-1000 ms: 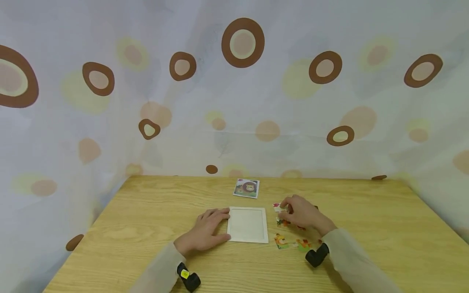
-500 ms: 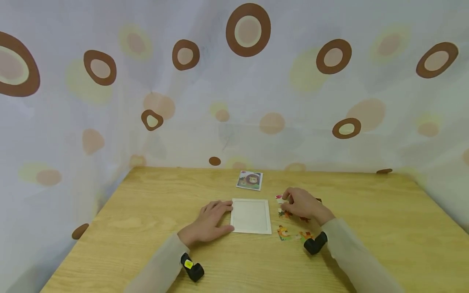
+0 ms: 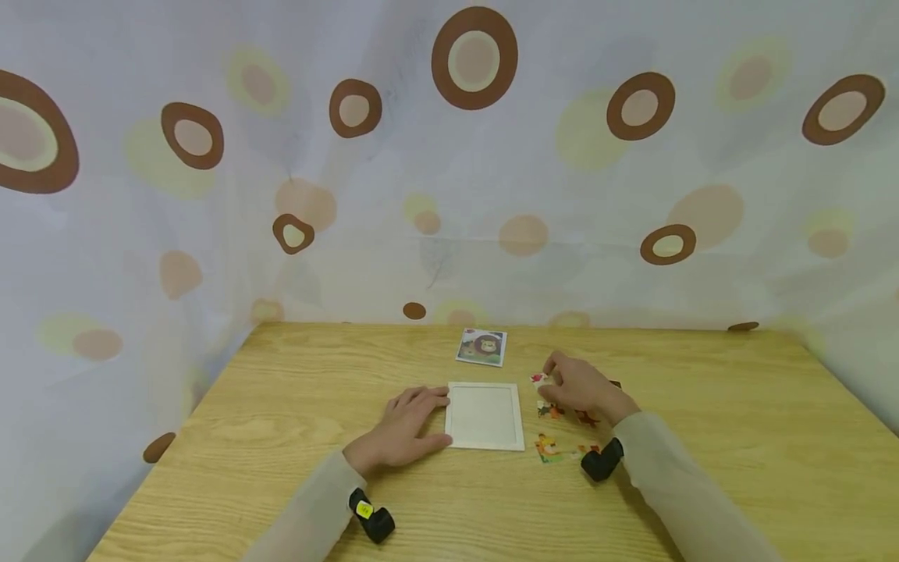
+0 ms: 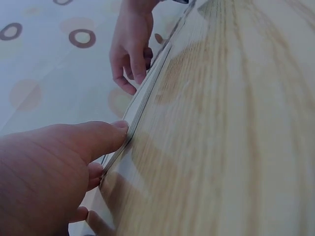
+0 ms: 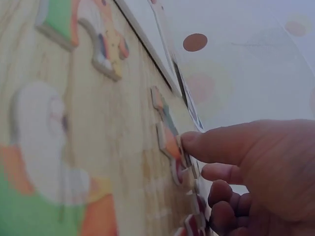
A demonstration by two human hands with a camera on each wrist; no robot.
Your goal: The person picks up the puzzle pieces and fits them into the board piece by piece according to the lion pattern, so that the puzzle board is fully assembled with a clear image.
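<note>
Both my hands worked on the wooden counter [image 3: 295, 437], either side of the white puzzle tray [image 3: 485, 416].
The tray lay flat between them; my left hand [image 3: 403, 429] rested open against its left edge, thumb on the rim. My right hand [image 3: 579, 390] lay just right of it over the loose puzzle pieces [image 3: 551, 449], fingers curled, pinching one small piece [image 3: 539, 380].

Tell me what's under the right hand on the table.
Puzzle pieces lie on the wooden table, showing past the right hand beside the white tray. How many more pieces the palm covers cannot be seen.
</note>
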